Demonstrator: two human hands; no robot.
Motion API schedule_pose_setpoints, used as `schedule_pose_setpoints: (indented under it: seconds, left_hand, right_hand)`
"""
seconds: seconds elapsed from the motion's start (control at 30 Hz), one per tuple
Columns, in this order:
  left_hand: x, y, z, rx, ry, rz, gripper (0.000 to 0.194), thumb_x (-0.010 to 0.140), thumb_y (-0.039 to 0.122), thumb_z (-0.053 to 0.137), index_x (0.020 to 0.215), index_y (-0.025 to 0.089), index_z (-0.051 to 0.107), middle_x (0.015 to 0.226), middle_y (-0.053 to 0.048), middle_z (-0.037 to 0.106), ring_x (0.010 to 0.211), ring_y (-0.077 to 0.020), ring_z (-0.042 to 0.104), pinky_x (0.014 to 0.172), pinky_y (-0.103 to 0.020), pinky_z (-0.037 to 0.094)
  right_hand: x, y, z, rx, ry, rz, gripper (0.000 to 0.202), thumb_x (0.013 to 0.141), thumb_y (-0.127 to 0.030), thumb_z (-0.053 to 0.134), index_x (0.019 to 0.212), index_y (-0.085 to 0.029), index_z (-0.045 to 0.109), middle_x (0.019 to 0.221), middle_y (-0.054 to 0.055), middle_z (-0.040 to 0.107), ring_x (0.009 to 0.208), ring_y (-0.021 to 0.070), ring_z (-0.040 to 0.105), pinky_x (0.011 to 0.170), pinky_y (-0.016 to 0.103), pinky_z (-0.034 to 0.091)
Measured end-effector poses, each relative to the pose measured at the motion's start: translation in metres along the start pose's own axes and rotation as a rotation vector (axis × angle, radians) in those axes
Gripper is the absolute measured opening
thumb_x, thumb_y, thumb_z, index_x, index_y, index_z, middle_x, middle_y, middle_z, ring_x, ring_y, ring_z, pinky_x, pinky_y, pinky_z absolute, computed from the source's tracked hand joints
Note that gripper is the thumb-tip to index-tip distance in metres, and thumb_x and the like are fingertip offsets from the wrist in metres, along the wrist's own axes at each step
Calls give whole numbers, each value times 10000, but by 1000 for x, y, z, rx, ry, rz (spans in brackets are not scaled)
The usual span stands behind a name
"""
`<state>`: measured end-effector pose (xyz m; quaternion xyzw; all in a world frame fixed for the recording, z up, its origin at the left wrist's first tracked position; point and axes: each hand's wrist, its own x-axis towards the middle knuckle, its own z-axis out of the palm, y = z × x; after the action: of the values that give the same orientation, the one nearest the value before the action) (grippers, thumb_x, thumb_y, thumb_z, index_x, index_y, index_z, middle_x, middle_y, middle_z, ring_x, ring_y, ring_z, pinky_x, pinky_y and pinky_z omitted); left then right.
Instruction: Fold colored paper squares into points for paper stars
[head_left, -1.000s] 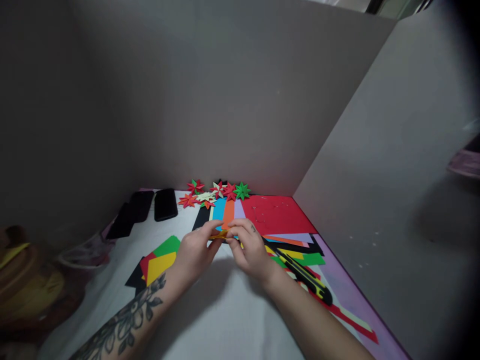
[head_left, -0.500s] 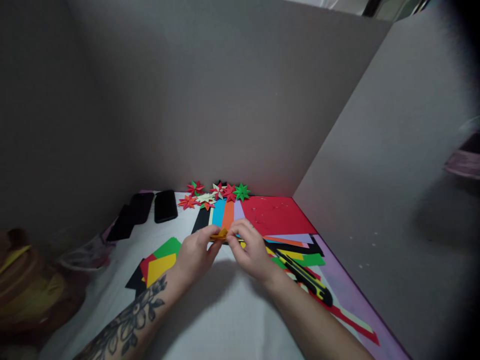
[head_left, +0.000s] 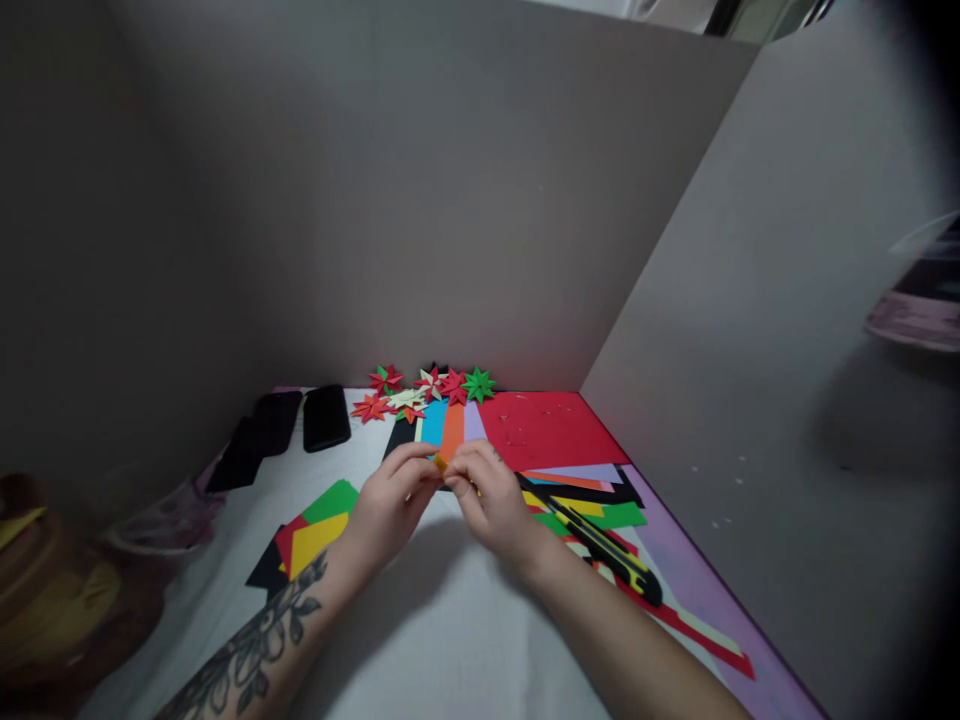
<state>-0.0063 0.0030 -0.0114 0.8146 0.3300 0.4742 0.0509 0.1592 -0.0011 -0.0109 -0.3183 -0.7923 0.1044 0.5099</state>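
Between my fingertips is a small folded orange-yellow paper [head_left: 440, 463], mostly hidden by the fingers. My left hand [head_left: 394, 492] pinches it from the left, and my right hand [head_left: 491, 492] grips its right side. Both hands are raised over the white cloth [head_left: 442, 620]. Behind them lie strips of black, blue, orange [head_left: 453, 430] and lilac paper, beside a red sheet [head_left: 555, 425]. Several folded paper stars [head_left: 478, 384] sit along the back wall.
Green, red, yellow [head_left: 315, 542] and black paper pieces lie at left. A black and yellow cutter [head_left: 611, 550] rests on paper strips at right. A dark phone [head_left: 327, 417] and black pieces [head_left: 277, 422] are at back left. Grey walls stand behind and at right.
The fingertips have closed further over the folded paper, so less of it shows. My hands have shifted slightly, and the whole view has moved a little.
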Motion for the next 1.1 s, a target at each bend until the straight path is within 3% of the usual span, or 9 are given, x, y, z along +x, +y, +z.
schedule_pose_setpoints:
  seconds: [0.17, 0.27, 0.4, 0.6, 0.83, 0.93, 1.1]
  left_hand:
    - [3, 5, -1, -92, -23, -151, 54, 850, 147, 541, 831, 195, 526, 929, -51, 599, 915, -161, 588, 751, -277, 504]
    - [4, 9, -2, -123, -4, -211, 71, 831, 137, 557, 815, 194, 517, 934, -45, 595, 864, -149, 587, 716, -252, 493]
    - [4, 11, -2, -136, 12, -237, 94, 816, 119, 567, 802, 191, 509, 914, -35, 590, 840, -137, 580, 700, -230, 478]
    - [2, 10, -1, -124, -9, -203, 79, 840, 132, 548, 815, 193, 504, 918, -34, 587, 849, -132, 579, 720, -230, 476]
    - [-2, 6, 3, -109, -27, -143, 97, 858, 125, 516, 787, 190, 502, 882, -32, 592, 884, -140, 587, 747, -256, 498]
    - [-6, 5, 6, -146, -32, -207, 61, 849, 143, 535, 858, 198, 508, 921, -30, 599, 854, -131, 612, 734, -258, 522]
    - [-8, 6, 6, -256, -22, -402, 357, 801, 188, 611, 1114, 226, 445, 896, -13, 652, 808, -143, 672, 718, -270, 557]
  right_hand:
    - [-7, 4, 3, -82, 172, -104, 185, 846, -118, 529, 992, -228, 554, 1039, 86, 549, 946, 197, 560, 804, 365, 504]
    - [-10, 3, 1, -204, 198, -175, 250, 821, -120, 569, 1024, -256, 621, 1181, 102, 511, 989, 221, 549, 817, 395, 507]
    - [-10, 1, -1, -267, 230, -238, 337, 814, -116, 579, 1099, -288, 633, 1188, 100, 516, 1003, 238, 534, 796, 410, 515]
    - [-9, 3, 2, -217, 225, -149, 222, 807, -122, 599, 970, -256, 666, 1160, 98, 516, 1001, 232, 526, 796, 401, 515]
    - [-9, 7, 6, -154, 112, -62, 142, 839, -117, 527, 858, -216, 627, 1078, 95, 547, 986, 217, 545, 813, 390, 501]
    - [-10, 8, 8, -167, 104, -60, 160, 844, -92, 485, 844, -207, 596, 1048, 95, 547, 991, 216, 544, 835, 396, 490]
    - [-12, 7, 10, -168, 139, -23, 149, 856, -104, 469, 867, -208, 576, 1041, 98, 525, 1012, 220, 541, 850, 402, 489]
